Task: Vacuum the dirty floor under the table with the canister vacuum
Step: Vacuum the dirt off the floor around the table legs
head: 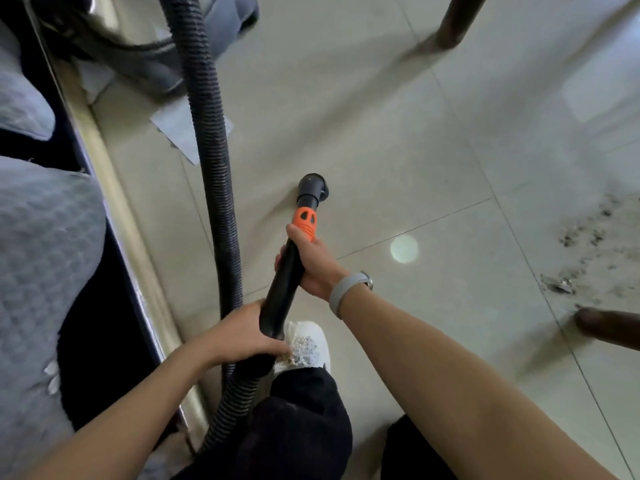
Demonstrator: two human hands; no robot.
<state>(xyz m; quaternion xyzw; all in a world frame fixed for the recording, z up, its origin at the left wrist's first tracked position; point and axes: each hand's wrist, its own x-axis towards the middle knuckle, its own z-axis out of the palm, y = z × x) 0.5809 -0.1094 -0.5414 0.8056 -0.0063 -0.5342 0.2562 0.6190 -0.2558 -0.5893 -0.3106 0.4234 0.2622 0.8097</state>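
Both hands grip the black vacuum wand: right hand curled round it below the orange collar, left hand closed round its rear end by the ribbed hose. The nozzle points forward; the dirt patch lies well to the right, nearer the right hand, near a table leg.

Soft daylight, glare spot on floor, blurred, warped edges.
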